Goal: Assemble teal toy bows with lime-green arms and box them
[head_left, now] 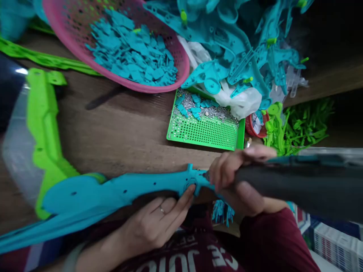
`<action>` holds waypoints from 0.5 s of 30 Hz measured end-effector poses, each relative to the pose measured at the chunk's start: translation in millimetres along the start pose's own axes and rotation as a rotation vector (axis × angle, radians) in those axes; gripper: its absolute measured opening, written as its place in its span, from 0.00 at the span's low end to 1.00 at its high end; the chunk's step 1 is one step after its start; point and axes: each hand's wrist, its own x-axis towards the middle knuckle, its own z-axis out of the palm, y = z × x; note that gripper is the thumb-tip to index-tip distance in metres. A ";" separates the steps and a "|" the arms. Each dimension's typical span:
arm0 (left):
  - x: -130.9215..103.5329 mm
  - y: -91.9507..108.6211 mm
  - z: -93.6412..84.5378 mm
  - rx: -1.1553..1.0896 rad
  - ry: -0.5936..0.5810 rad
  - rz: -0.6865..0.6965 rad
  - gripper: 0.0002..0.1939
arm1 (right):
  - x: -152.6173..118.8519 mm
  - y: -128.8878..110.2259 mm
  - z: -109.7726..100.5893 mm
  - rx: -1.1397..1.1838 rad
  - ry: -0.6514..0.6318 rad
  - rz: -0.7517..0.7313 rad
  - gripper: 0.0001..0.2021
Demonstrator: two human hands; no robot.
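A long turquoise plastic shell (113,192), shaped somewhat like a toy rifle, lies across the near edge of the bench. My left hand (159,219) steadies it from the near side, fingers together and a fingertip pressed at a round recess; the thumb is hidden. In my right hand (238,177) is a dark powered screwdriver (297,185), held nearly level with its tip at the shell just right of that recess. The fingers are wrapped round its front end, slightly blurred. Under the shell's left end sits a lime-green plastic piece (45,124).
A pink basket (70,64) of turquoise plastic bits stands at the back. Before it is a green perforated tray (204,132) with small screws. Turquoise shells (227,41) pile up behind, on white plastic bags. Right of the tray are a red basket (249,126) and lime-green parts (303,124).
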 end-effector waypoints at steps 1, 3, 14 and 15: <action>-0.6 0.6 0.3 -0.011 0.003 -0.009 0.15 | -10.6 0.8 4.7 0.010 -0.023 -0.014 0.20; -1.6 1.7 1.2 -0.042 0.020 -0.014 0.14 | -24.5 10.0 13.0 0.032 -0.019 -0.071 0.23; 4.3 1.5 1.3 -0.194 0.109 -0.086 0.18 | -11.3 55.7 40.5 0.095 -0.297 -0.319 0.07; 4.8 1.9 1.0 -0.209 0.114 -0.098 0.18 | -8.4 54.2 37.3 0.078 -0.401 -0.353 0.05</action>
